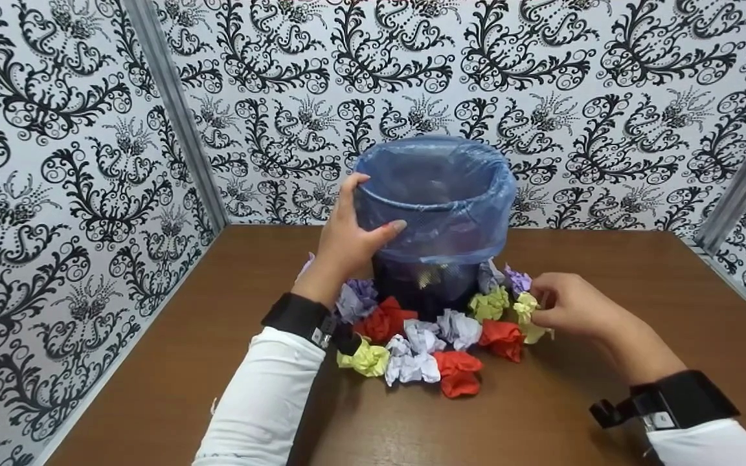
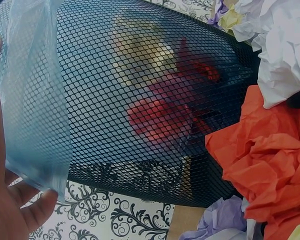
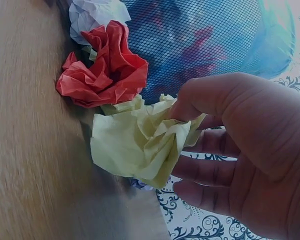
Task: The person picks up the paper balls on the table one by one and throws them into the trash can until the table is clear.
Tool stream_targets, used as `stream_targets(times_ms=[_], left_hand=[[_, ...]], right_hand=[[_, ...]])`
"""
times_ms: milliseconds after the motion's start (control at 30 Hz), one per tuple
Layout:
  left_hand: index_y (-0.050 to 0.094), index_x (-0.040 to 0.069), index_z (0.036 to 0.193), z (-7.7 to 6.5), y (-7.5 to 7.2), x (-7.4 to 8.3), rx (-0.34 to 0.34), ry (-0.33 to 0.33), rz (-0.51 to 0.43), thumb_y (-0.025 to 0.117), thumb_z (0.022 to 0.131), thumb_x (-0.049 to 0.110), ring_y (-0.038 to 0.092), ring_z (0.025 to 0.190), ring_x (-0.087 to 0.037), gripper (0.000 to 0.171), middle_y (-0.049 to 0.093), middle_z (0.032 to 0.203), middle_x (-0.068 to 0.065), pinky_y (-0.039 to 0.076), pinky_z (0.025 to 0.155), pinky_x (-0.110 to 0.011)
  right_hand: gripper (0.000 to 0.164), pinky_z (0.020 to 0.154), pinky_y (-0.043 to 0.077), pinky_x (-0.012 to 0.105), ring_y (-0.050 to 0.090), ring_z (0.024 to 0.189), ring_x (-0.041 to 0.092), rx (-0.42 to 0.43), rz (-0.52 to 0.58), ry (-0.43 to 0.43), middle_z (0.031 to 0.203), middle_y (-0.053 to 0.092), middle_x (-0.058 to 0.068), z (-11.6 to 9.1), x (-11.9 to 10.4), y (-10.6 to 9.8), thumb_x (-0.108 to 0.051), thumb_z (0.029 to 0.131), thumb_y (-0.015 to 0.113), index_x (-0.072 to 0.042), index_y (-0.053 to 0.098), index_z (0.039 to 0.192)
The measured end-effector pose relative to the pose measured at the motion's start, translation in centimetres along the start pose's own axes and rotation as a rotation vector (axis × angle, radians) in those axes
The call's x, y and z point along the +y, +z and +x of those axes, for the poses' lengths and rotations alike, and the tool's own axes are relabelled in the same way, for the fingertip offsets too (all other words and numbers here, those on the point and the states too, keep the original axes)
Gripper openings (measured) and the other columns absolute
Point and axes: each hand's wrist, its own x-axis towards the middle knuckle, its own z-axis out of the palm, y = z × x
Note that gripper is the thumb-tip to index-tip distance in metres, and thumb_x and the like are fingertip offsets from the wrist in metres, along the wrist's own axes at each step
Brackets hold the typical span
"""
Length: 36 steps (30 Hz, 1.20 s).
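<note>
A dark mesh waste bin [image 1: 405, 285] stands on the table with a translucent blue bag [image 1: 460, 233] folded over its rim. My left hand [image 1: 350, 239] holds the bin's upper left side through the bag, thumb across the front and a finger up at the rim. In the right wrist view, my right hand [image 3: 240, 145] pinches a yellow crumpled paper [image 3: 140, 142] between thumb and fingers, beside the bin's lower right. A red crumpled paper [image 3: 107, 70] is close by. Through the mesh, red paper [image 2: 160, 117] and yellowish paper [image 2: 140, 50] show inside the bin.
Several crumpled papers ring the bin's base: white [image 1: 412, 366], red [image 1: 458, 374], yellow [image 1: 365, 357] and purple [image 1: 357, 299]. Patterned panels [image 1: 269, 116] close off the back and left of the brown table [image 1: 217, 362].
</note>
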Motion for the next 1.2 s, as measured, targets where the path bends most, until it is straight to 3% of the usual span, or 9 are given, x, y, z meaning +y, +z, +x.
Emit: stream_targets(times_ms=[600,967,1200], left_hand=[[0.031,0.048,0.144,0.0,0.0,0.1,-0.003,-0.016,-0.026,0.083,0.065,0.074,0.057,0.129,-0.029,0.097,0.053,0.149,-0.001,0.047,0.108,-0.055],[0.031,0.045,0.146,0.1,0.0,0.1,-0.001,-0.006,-0.020,0.083,0.068,0.072,0.056,0.130,-0.027,0.097,0.052,0.150,-0.001,0.047,0.107,-0.052],[0.032,0.043,0.147,0.0,0.0,0.1,-0.006,-0.006,-0.021,0.082,0.067,0.073,0.056,0.131,-0.027,0.099,0.052,0.150,-0.002,0.047,0.108,-0.053]], right_hand=[[0.018,0.063,0.056,0.027,0.065,0.074,0.015,0.007,0.054,0.082,0.082,0.071,0.005,-0.3,-0.9,-1.3,-0.003,0.079,0.074,-0.012,0.064,0.092],[0.019,0.054,0.050,0.027,0.055,0.064,0.013,0.133,0.029,0.041,0.073,0.060,0.001,-0.5,-1.3,-1.8,-0.001,0.080,0.068,-0.015,0.062,0.090],[0.019,0.050,0.046,0.027,0.051,0.061,0.012,0.150,0.022,0.052,0.072,0.056,0.002,-0.6,-1.7,-2.2,-0.001,0.081,0.068,-0.016,0.061,0.091]])
